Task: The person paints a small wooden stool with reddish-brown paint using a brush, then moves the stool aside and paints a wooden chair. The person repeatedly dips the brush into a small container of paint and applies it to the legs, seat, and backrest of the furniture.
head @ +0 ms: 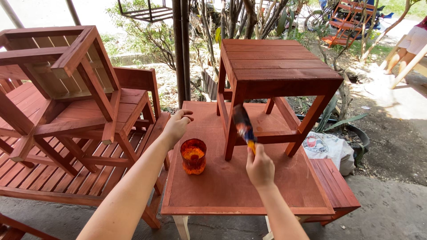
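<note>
Outdoors, right hand (260, 168) holds stained, blurry paintbrush (243, 125).

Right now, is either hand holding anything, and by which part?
The right hand grips a paintbrush by its handle's lower end. The left hand holds nothing.

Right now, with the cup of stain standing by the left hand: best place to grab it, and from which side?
Grip the cup around its side wall, coming from the left, where the left hand hovers. It stands upright with an open top holding liquid, so probably avoid the rim; the stool and brush crowd its right.
</note>
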Available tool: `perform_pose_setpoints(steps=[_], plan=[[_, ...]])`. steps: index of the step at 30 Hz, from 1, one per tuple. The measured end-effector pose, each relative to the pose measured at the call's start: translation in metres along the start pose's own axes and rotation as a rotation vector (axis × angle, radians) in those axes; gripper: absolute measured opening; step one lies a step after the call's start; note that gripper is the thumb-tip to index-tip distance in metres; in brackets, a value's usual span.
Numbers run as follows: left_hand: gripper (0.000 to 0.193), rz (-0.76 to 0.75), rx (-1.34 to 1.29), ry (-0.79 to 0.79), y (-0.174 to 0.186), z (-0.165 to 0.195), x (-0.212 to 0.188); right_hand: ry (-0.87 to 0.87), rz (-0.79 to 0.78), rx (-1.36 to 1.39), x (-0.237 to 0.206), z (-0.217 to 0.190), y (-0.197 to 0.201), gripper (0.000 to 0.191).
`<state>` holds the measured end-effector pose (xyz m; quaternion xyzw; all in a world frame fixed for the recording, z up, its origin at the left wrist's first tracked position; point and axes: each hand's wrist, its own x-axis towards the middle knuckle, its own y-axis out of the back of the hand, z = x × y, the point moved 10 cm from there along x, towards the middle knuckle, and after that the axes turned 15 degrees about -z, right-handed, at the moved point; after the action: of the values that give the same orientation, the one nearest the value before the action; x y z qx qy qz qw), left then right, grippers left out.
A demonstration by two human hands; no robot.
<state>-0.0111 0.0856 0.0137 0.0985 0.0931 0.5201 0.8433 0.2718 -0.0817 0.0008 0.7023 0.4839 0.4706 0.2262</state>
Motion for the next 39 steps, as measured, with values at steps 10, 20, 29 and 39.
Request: perform_pose_setpoints(steps=[10, 20, 29, 39], plan=[[0.042, -0.004, -0.014, 0.013, -0.003, -0.007, 0.005, -0.114, -0.201, -0.13, -0.043, 0.051, -0.057, 0.022], [0.041, 0.016, -0.028, -0.008, 0.007, -0.005, 0.01, 0.179, 0.006, -0.094, 0.004, 0.018, -0.004, 0.016], [0.041, -0.004, 0.006, 0.033, -0.004, -0.004, 0.004, 0.045, -0.272, -0.308, -0.048, 0.052, -0.083, 0.018], [0.043, 0.009, -0.023, 0.004, 0.003, -0.01, 0.008, 0.296, 0.161, -0.191, -0.014, 0.014, 0.019, 0.017]])
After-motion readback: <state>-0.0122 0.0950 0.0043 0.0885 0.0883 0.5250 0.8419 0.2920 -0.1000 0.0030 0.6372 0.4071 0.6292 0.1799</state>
